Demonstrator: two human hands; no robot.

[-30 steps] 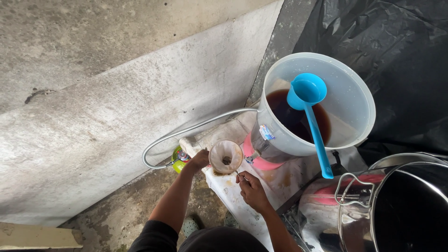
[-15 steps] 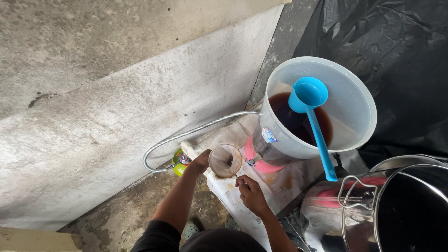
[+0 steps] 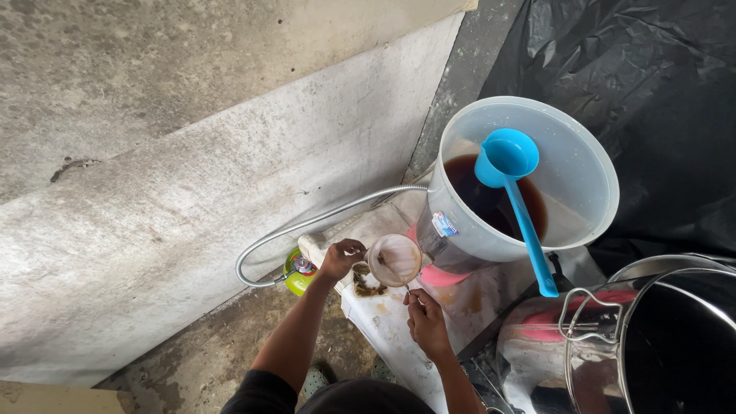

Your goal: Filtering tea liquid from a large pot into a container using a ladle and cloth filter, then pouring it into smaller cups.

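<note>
The big bucket [image 3: 529, 192] is smooth, see-through plastic. The blue ladle [image 3: 515, 192] is shiny plastic. The pot [image 3: 613, 345] at 4 o'clock is shiny metal. The hose [image 3: 307, 226] is ribbed metal. The wall [image 3: 153, 153] is rough, dull concrete. The cloth [image 3: 399, 330] looks stained.

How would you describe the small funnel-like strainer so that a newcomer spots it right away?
Start at the big translucent bucket of dark liquid with the blue ladle across it. Just below its left side, the left hand holds a small round strainer over a stained white cloth. It is the only pale, cone-shaped thing there, much smaller than the bucket.
</note>
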